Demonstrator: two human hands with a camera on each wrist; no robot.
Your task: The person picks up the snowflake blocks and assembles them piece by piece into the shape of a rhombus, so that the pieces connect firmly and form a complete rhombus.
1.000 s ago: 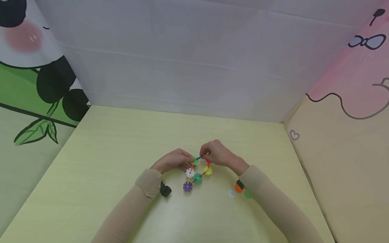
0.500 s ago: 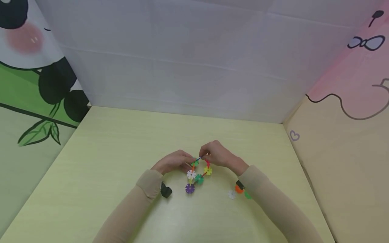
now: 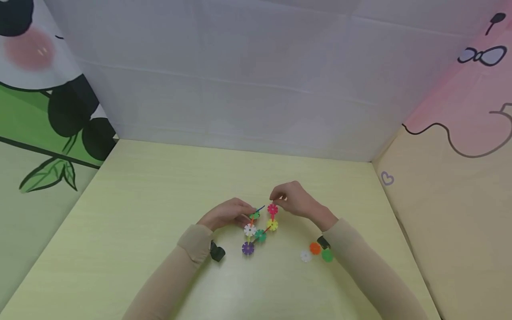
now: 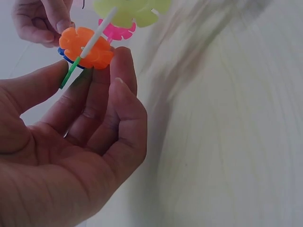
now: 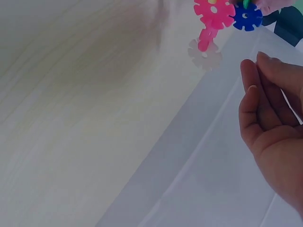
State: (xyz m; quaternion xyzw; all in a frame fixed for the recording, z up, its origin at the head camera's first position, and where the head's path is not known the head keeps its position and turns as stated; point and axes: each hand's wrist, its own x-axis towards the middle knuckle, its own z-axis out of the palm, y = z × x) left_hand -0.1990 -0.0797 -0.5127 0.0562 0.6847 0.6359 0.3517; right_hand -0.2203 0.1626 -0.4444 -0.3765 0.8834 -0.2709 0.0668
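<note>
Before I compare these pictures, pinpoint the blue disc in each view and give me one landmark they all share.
Head: the blue disc is edge-on, a thin line just right of the left hand.
Left wrist: upper left, mostly hidden behind an orange disc.
Right wrist: near the top edge, right of centre, beside a pink disc.
Shared landmark: the right hand, upper left in the left wrist view, at the right edge in its own.

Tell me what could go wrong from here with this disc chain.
The left hand pinches the chain by its green disc and the right hand holds nothing, so the end with the pink disc might sag and a joint could slip.
In the head view, the right sleeve shows beside the loose green disc; lowering that arm might knock it aside.
</note>
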